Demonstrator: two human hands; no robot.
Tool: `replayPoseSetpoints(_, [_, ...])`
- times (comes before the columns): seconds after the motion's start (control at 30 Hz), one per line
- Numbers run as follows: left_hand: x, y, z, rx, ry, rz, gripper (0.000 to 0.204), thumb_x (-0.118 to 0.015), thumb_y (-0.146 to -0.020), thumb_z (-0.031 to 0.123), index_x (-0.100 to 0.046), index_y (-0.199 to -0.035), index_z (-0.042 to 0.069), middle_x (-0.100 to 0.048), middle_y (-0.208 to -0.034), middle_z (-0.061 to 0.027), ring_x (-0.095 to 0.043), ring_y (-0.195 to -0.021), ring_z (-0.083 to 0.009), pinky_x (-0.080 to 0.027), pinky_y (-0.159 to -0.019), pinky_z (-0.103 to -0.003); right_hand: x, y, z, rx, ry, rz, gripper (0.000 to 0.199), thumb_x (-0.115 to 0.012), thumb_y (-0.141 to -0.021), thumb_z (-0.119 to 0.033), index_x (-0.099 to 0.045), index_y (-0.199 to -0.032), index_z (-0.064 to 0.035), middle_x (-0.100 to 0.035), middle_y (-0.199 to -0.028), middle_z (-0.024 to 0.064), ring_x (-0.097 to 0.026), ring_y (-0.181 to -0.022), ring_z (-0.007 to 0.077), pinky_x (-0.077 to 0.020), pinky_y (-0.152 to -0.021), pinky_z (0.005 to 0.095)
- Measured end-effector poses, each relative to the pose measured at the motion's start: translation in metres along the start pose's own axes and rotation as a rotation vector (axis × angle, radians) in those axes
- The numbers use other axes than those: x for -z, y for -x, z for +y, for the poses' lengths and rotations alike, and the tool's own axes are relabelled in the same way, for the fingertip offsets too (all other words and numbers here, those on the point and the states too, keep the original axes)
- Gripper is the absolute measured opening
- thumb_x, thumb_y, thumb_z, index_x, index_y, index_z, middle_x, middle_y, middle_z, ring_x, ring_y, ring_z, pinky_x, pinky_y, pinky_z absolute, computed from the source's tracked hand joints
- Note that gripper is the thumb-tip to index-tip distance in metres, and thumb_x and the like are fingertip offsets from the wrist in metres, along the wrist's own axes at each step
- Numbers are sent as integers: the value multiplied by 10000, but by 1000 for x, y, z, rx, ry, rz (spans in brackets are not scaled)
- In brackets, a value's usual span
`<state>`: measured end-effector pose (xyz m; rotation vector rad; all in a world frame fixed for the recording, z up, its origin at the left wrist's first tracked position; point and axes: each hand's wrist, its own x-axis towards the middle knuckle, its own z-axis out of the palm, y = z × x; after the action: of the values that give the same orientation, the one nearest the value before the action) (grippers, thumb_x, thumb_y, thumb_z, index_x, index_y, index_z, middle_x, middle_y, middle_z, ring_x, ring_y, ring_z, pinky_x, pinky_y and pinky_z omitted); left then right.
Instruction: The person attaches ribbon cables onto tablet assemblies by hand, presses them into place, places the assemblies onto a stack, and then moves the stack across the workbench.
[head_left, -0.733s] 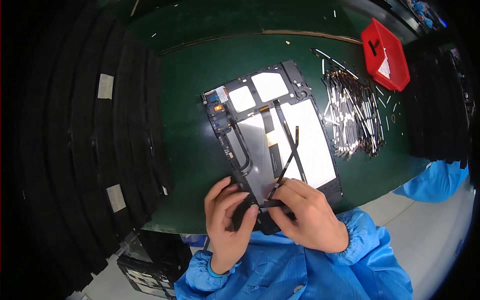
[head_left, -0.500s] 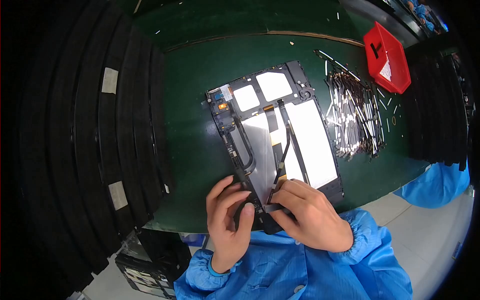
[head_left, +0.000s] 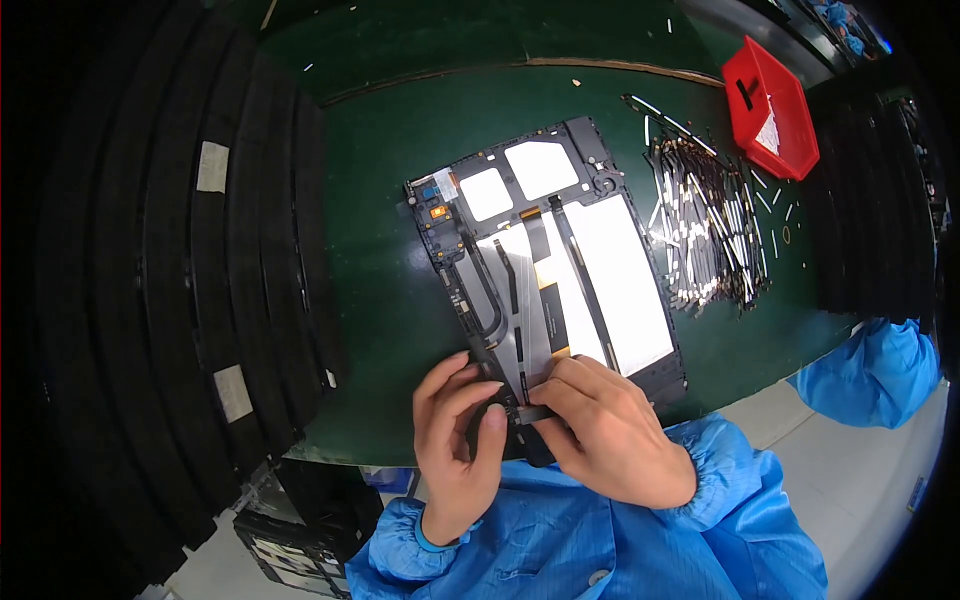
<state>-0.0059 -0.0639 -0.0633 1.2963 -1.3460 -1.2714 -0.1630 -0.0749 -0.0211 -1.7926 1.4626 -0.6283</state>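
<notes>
Device point(head_left: 560, 260) on table point(head_left: 370, 260), strips point(head_left: 705, 230) to its right, bin point(head_left: 752, 128) behind strips, stack point(head_left: 170, 270) left

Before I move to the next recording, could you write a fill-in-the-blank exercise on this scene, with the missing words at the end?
1. In the picture, the heap lies to the ____ of the panel.
2. Of the panel's upper and lower ends, the left hand and right hand are at the ____ one.
3. The bin is coloured ____.
4. The person's sleeves are coloured ____.
Missing words: right; lower; red; blue.
</notes>
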Motion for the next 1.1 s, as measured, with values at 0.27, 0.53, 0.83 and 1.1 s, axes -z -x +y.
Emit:
replayPoseSetpoints(0.27, [-2,1,0,7,-10,22,154,-502,-857,-48,-562,-996,-19,-409,-1279,-128,-491,-1113,-201,-437,-904,-280,-3,1,1,10,2,26,183,-649,-680,-13,-586,-850,16,-514,-793,114,-545,-788,291,-461,-678,379])
replayPoseSetpoints(0.53, [0,0,0,-39,-150,32,170,-485,-893,7,-610,-1007,8,-460,-1222,-132,-513,-1096,-237,-437,-887,-313,-2,1,1,15,11,39,180,-654,-678,-13,-594,-845,12,-520,-798,110,-554,-796,282,-466,-685,371])
replayPoseSetpoints(0.83, [-5,1,0,-3,-92,57,223,-619,-779,-38,-621,-992,30,-455,-1224,-129,-516,-1089,-247,-452,-882,-310,-2,0,1,17,6,56,215,-626,-653,24,-603,-867,23,-553,-818,130,-574,-759,298,-475,-655,369])
replayPoseSetpoints(1.1, [1,-2,2,22,-28,0,205,-635,-760,-76,-599,-946,4,-421,-1245,-121,-510,-1112,-236,-478,-892,-315,0,0,2,34,-3,25,205,-633,-677,11,-603,-880,18,-560,-833,129,-573,-768,303,-477,-656,371])
